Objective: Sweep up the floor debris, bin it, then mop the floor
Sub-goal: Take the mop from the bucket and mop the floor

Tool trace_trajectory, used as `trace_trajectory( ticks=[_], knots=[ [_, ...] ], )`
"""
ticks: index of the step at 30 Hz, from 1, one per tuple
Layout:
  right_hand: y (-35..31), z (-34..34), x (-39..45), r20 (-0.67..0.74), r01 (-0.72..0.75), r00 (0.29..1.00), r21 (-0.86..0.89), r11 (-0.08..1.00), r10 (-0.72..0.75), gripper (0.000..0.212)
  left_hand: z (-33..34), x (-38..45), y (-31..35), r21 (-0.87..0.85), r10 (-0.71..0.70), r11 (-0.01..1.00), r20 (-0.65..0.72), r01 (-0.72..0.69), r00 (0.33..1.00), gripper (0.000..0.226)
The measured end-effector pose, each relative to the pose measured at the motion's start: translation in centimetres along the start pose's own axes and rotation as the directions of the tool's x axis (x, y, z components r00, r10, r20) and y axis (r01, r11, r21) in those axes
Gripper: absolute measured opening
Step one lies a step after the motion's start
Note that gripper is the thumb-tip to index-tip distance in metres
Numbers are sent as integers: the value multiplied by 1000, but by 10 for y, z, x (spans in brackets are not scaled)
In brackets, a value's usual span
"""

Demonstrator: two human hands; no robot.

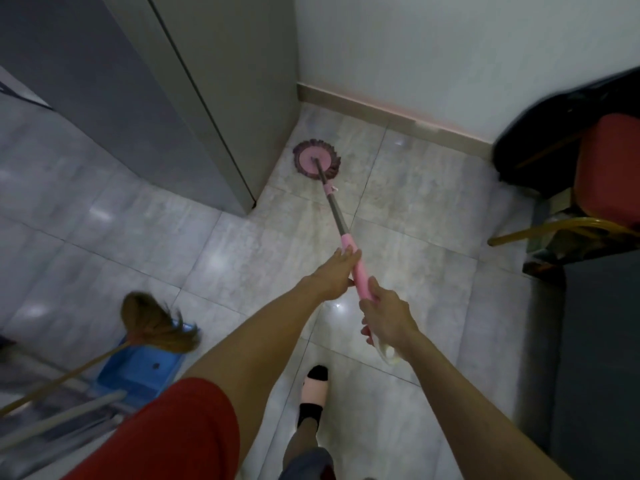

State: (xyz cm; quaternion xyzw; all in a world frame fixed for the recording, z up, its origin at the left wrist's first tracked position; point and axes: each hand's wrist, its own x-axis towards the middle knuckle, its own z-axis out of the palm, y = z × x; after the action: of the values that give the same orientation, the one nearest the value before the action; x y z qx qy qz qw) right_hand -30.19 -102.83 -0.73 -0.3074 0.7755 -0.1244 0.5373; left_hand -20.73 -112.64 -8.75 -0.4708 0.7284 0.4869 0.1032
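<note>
Pale grey tiled floor (398,209) fills most of the view, meeting a white wall (433,53) with a beige skirting at the far side. A tall grey cabinet (166,81) stands at the left, its corner close to the mop head. At the right edge sits a black bag (540,147) beside a red seat (609,168). Lower left, a blue dustpan (138,368) lies on the floor with a straw broom (156,327) resting over it. The mop (334,209) reaches forward from the person, its round pink head (317,163) flat on the tiles in the corner between cabinet and wall. The left hand (337,271) has its grip loosely around the pink handle, fingers extended along it; the right hand (386,315) is wrapped firmly around the handle just below. One slippered foot (313,389) stands on the tiles beneath.
</note>
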Motion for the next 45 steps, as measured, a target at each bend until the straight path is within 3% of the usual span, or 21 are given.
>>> trace_trajectory(
  ticks=[7,14,18,23,26,29,33,37,39,42,45],
  knots=[
    [62,-11,-85,-18,16,1000,-166,986,-20,48,65,-79,29,-43,53,998,33,-51,998,51],
    [114,-43,-193,28,-5,1000,-262,965,12,31,146,-188,81,-1,106,994,-40,-106,994,63],
    [118,-75,-234,60,-32,996,-374,927,59,23,179,-228,99,26,203,979,-106,-201,974,64],
    [99,-82,-241,56,-21,997,-452,892,52,27,175,-234,104,-3,232,972,-180,-236,956,63],
    [82,-78,-221,52,13,999,-496,868,15,25,157,-214,97,-32,235,969,-180,-244,955,61],
    [65,-72,-183,44,18,999,-428,904,1,26,130,-174,83,-65,228,969,-132,-238,965,60],
    [29,-63,-101,-31,2,999,-330,944,-13,36,75,-95,62,-182,112,974,-121,-133,986,61],
    [-28,-68,0,-75,23,996,-299,954,-47,44,6,6,48,-533,-25,846,-9,16,1000,61],
    [-53,-74,47,-104,16,993,-298,955,-49,48,-27,58,40,-586,-70,806,47,85,996,67],
    [-79,-89,104,-147,21,987,-313,949,-70,48,-62,120,36,-520,-41,852,48,60,998,69],
    [-92,-109,141,-184,2,981,-318,948,-64,46,-79,164,47,-638,-12,768,76,58,997,74]
  ],
)
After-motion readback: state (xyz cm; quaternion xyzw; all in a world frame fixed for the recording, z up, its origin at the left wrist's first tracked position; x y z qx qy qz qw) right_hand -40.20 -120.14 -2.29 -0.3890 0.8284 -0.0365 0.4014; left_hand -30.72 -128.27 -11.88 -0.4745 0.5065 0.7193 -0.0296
